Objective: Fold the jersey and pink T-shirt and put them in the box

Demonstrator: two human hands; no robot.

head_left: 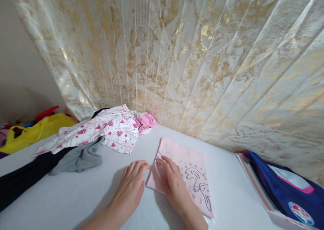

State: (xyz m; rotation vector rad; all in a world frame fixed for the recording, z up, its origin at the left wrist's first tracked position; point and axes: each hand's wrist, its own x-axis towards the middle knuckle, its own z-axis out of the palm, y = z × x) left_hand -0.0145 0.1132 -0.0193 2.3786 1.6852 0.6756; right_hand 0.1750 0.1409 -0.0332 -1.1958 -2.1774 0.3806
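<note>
A pink piece of clothing [177, 147], folded into a flat rectangle, lies on the white surface; dark rabbit drawings and letters are printed on it. My right hand [174, 181] rests on its left half, fingers loosely bent over the fabric and apart. Just left of the folded edge is my left hand [133, 179], its knuckles up and a fingertip reaching the edge. Its fingers are slightly bent, and I see no fabric between them. The undersides of both hands are hidden.
Loose clothes lie to the left: a white garment with pink prints [121, 132], a pink bundle [146, 121], a grey garment [83, 157] and black cloth [27, 171]. Yellow cloth [50, 125] is farther left. Folded navy clothing [280, 186] sits right. A gold-patterned curtain [177, 54] hangs behind.
</note>
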